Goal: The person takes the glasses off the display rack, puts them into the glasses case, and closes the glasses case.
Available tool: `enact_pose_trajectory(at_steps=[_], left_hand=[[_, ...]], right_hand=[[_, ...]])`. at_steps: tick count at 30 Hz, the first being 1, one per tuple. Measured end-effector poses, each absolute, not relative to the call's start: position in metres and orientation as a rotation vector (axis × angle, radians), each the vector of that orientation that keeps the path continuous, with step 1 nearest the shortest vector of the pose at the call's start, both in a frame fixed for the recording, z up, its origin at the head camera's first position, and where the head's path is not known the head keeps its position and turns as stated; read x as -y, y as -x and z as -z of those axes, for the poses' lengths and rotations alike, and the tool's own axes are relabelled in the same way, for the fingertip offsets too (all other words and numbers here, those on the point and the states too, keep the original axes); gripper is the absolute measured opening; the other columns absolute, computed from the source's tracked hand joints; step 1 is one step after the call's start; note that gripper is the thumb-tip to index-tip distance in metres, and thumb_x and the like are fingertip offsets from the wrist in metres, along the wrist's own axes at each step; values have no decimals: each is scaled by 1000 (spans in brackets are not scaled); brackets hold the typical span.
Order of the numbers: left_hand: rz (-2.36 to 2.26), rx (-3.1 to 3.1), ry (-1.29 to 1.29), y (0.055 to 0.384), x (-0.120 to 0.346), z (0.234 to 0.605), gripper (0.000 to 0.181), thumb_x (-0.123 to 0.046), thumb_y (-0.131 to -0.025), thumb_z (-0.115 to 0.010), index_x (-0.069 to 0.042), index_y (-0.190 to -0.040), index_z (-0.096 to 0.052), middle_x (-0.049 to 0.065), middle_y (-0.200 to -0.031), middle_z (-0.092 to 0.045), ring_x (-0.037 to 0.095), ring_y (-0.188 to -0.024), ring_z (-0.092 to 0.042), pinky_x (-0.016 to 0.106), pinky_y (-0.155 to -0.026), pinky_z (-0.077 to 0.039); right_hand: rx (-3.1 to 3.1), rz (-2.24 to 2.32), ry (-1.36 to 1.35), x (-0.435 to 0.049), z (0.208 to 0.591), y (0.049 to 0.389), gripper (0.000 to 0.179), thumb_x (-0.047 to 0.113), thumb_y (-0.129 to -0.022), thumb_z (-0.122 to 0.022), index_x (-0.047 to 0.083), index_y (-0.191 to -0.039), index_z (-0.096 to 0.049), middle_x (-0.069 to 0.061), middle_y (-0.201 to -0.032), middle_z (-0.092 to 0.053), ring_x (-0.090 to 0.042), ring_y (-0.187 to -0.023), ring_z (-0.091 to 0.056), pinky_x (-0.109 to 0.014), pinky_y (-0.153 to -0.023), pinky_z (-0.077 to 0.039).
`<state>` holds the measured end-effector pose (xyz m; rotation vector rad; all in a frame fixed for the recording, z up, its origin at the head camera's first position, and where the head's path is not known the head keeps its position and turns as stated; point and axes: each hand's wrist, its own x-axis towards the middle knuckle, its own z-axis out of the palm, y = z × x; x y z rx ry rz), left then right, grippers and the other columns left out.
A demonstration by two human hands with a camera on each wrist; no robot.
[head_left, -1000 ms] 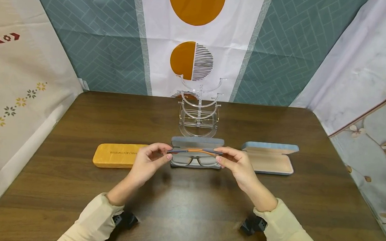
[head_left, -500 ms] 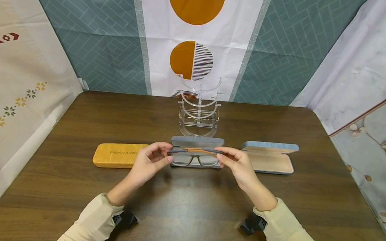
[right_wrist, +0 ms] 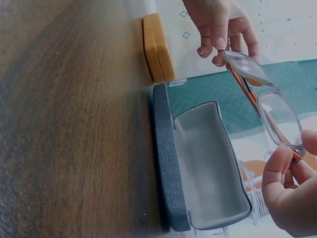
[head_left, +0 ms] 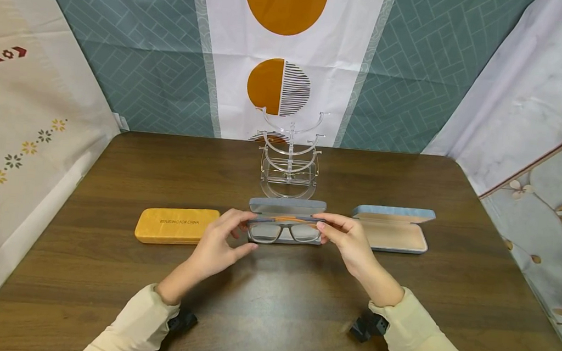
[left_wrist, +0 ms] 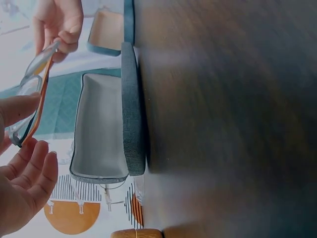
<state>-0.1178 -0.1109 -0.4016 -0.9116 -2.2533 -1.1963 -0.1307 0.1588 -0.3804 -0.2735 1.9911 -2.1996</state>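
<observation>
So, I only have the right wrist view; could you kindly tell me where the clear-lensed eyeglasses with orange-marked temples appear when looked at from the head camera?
Observer: In the head view, the eyeglasses overlap the open grey fabric-covered case.
Operator: Thank you; is there anything to the right of that case?
Observer: Yes, beside the right hand lies an open light-blue hinged case with a beige lining.
Operator: And may I ask whether the yellow-orange oblong case carries any lettering?
Observer: It does; its upper face reads "REFUELING FOR CHINA" in dark letters.
</observation>
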Motion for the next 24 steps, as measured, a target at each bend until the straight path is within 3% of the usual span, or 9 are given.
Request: enact_pose_trajectory(at_steps=[11, 24], left_hand=[[1143, 2213, 910, 119, 111, 404, 44, -1, -61, -82, -3, -99, -60, 4, -90, -59, 16, -75, -54, 25, -55, -48], [1107, 2101, 978, 120, 112, 397, 48, 1, -57, -83, 2, -100, -62, 7, -90, -62, 18, -76, -55, 30, -56, -49]], right_hand=[[-1968, 2181, 217, -158, 380, 130, 33, 0, -88, -55, -20, -114, -50, 2, -79, -63, -10, -63, -54, -23, -64, -49], [-1964, 2172, 236, -159, 377, 130, 35, 1, -89, -54, -19, -117, -48, 4, -80, -62, -10, -63, -54, -23, -63, -49]])
